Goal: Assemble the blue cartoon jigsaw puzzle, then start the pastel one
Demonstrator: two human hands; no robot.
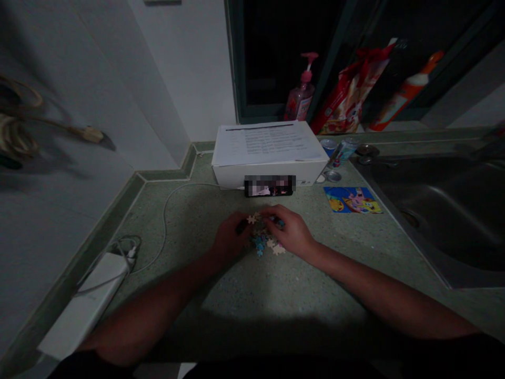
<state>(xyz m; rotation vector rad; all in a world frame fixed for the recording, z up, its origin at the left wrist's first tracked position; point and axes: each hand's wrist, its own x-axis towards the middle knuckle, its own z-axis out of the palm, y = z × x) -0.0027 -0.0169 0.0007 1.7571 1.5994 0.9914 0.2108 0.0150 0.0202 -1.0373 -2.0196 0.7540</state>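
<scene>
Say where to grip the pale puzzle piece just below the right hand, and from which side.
Pinch the pale puzzle piece by its opposite edges, coming from above on the near side with the right hand. It seems to lie flat on the speckled countertop at the near edge of the jigsaw pieces, so that side looks free.

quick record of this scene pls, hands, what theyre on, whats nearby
left hand: bare left hand, at the pieces
right hand: bare right hand, at the pieces
pieces: small cream and blue jigsaw pieces, loose between the hands
nearby: colourful cartoon picture card; black smartphone leaning on a white rectangular box
surface: speckled green countertop
right side: stainless steel sink
</scene>
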